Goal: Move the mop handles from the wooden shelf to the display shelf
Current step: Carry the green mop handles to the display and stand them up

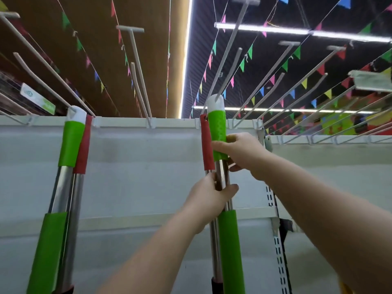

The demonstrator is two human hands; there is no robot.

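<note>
Right hand (239, 151): raised at arm's length, fingers and thumb curled round the upper green grip of the green mop handle (216, 128).
Left hand (212, 198): raised lower down, fingers clamped round the steel shaft between the two green grips.
Green mop handle: upright against the display shelf (148, 166), white cap at the tip of a white hook (231, 45); whether it hung on the hook could not be told.
Red mop handle (206, 143): just beside it on the left, top at the shelf's upper rail.
Second pair (72, 141): one green and one red handle, hanging side by side at the left.
Overhead: strip lights (297, 31), strings of coloured pennants (250, 52).
</note>
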